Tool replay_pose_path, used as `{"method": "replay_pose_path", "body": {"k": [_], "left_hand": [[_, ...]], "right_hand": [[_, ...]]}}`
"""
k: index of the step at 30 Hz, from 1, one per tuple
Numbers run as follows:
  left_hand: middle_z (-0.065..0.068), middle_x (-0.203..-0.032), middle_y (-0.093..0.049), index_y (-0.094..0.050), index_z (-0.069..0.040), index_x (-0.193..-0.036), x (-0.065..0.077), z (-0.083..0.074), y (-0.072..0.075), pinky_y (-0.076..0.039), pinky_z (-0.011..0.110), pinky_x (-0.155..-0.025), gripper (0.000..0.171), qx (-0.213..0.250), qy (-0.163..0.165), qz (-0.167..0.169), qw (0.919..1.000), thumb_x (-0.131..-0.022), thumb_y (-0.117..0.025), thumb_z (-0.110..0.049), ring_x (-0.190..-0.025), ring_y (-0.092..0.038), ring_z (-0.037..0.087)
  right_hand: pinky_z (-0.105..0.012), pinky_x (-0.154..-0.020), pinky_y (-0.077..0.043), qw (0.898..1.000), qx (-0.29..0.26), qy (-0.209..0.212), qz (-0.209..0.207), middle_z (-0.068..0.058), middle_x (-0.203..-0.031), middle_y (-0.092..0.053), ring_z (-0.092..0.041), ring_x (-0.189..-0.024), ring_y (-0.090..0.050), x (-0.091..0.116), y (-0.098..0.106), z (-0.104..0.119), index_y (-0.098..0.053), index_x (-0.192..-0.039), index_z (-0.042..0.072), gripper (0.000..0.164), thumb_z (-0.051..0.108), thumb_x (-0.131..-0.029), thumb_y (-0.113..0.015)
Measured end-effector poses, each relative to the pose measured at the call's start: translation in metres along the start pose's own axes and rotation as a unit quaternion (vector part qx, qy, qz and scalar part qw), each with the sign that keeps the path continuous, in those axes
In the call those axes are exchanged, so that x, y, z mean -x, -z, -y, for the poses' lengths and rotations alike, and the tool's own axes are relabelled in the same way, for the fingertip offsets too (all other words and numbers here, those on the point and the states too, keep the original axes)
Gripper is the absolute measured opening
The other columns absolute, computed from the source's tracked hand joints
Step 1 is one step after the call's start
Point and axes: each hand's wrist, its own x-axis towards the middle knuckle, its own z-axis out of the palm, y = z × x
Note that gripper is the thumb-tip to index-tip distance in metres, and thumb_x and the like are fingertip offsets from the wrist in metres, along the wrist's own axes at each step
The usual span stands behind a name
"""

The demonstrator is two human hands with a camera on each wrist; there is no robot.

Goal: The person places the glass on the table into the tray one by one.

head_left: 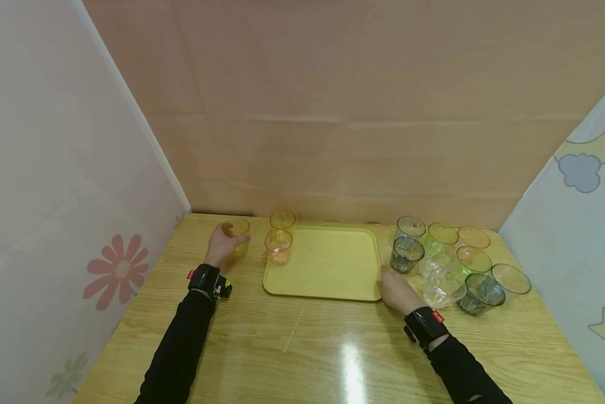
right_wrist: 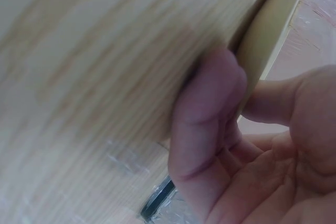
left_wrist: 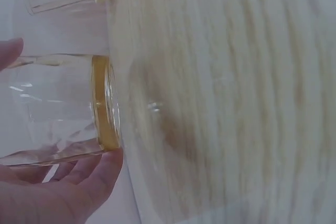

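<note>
My left hand (head_left: 223, 244) grips a clear glass with a yellow tint (head_left: 239, 231) at the left of the table. In the left wrist view the thumb and fingers lie on opposite sides of this upright glass (left_wrist: 58, 108), its thick amber base close over the wood. A pale yellow tray (head_left: 333, 264) lies in the middle, and my right hand (head_left: 397, 292) pinches its right front corner. The right wrist view has fingers and thumb on either side of the tray's edge (right_wrist: 268, 30). On the tray's left side stand a yellow glass (head_left: 282, 220) and a pink-orange glass (head_left: 279, 247).
Several tinted and clear glasses crowd the table right of the tray, among them a dark glass (head_left: 407, 255), a green glass (head_left: 443, 234) and a clear glass (head_left: 445, 285) on its side. A brown sheet (head_left: 353, 140) stands behind the table, with printed panels left and right.
</note>
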Motion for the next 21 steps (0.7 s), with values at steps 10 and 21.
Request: {"method": "replay_pose_path", "body": {"k": [10,21], "left_hand": [[0.022,-0.139,-0.042,-0.031,-0.002,-0.143,0.006,-0.001,0.000,-0.043,0.050,-0.103,0.078,0.009,-0.038,0.022,0.9990,-0.083,-0.078,-0.020,-0.133,-0.043,0.039],[0.024,-0.141,-0.046,-0.035,-0.005,-0.145,0.024,-0.007,-0.001,-0.045,0.051,-0.100,0.083,0.026,-0.065,0.045,0.9965,-0.081,-0.081,-0.031,-0.129,-0.048,0.038]], "right_hand": [[-0.053,-0.078,-0.053,1.000,-0.004,0.006,-0.007,-0.035,-0.096,-0.064,-0.047,-0.091,-0.065,0.001,-0.001,-0.001,-0.044,-0.124,-0.023,0.039,0.002,-0.095,-0.051],[-0.053,-0.077,-0.053,1.000,-0.004,0.007,-0.008,-0.034,-0.093,-0.064,-0.047,-0.089,-0.065,0.000,0.001,-0.001,-0.044,-0.124,-0.023,0.039,0.003,-0.096,-0.051]]}}
